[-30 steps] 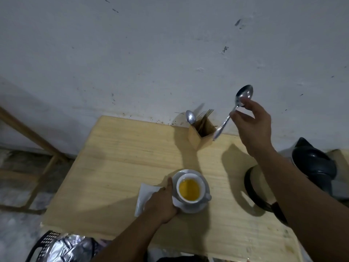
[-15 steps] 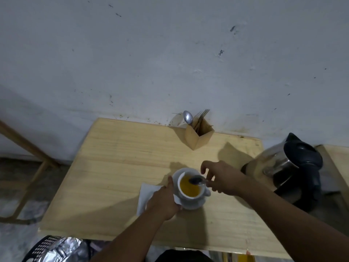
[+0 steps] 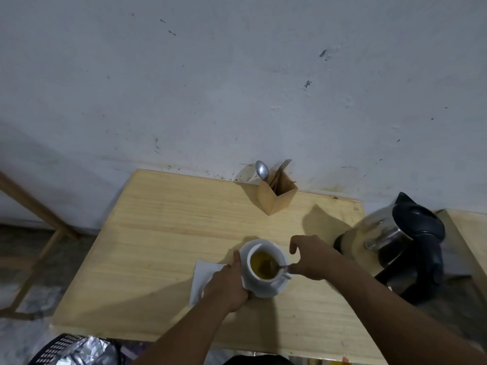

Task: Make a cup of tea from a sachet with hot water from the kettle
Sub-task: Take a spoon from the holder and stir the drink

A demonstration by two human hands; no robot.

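Observation:
A white cup [image 3: 253,277] holding amber tea stands on a white saucer [image 3: 274,291] near the middle of the wooden table [image 3: 163,233]. My left hand [image 3: 226,285] grips the saucer's left rim, thumb up along its edge. My right hand [image 3: 313,256] pinches the handle of a metal spoon [image 3: 270,266] whose bowl sits down in the tea. A steel kettle [image 3: 395,243] with a black lid and handle stands at the table's right end, just beyond my right hand.
A white napkin [image 3: 203,275] lies under my left hand, left of the saucer. A wooden cutlery holder [image 3: 276,196] with a spoon and forks stands at the back by the wall. A black basket with foil [image 3: 73,351] sits below the front edge.
My right hand came down from near the cutlery holder with the spoon and dipped it into the tea. My left hand stayed on the saucer.

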